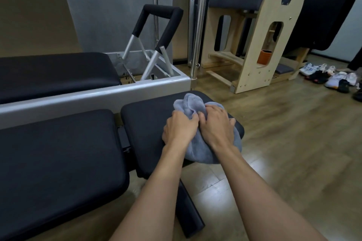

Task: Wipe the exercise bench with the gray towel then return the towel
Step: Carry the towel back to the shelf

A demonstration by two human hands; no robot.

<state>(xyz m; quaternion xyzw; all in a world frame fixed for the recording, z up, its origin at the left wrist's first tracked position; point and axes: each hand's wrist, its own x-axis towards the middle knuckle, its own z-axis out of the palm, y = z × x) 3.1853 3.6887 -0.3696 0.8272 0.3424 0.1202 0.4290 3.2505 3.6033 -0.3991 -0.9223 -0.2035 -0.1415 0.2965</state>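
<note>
The towel (195, 106) lies bunched on the small end pad of the desk (145, 123), toward the pad's right edge, its near end drooping over the side. The left grip (179, 128) and right grip (216, 126) sit side by side on top of it, each with fingers curled into the folds, grasping the cloth. Shoes (331, 79) lie on the floor well apart.

Reformer (98, 95): silver frame, black pad, left.
Footbar (160, 9): black-padded, raised.
Wooden barrel (252, 25): dark cushion on top.
Shoes (331, 81): clustered far right.
</note>
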